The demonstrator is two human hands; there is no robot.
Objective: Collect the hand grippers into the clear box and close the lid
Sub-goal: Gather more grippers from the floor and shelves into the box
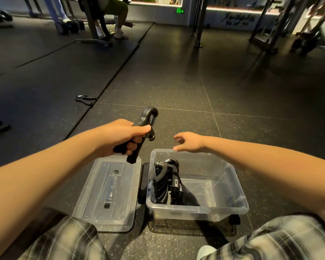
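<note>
A stray hand gripper [85, 99] lay on the floor [176, 81], far left. The left hand [120, 136] had its fingers [132, 147] curled round a second gripper [146, 117] by the handles, above the lid [94, 199]. It's probably light and rigid, and the handles look like the spot to hold. The right hand [190, 142] hovered loose and empty over the clear box [197, 210].

- left arm stretched forward, left hand [124, 136] fisted round hand gripper [141, 121], thumb on top
- right arm stretched forward, right hand [190, 142] empty, fingers loose, pointing left

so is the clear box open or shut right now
Open. The lid lies flat on the floor left of the clear box, whose top is uncovered, with hand grippers inside.
</note>
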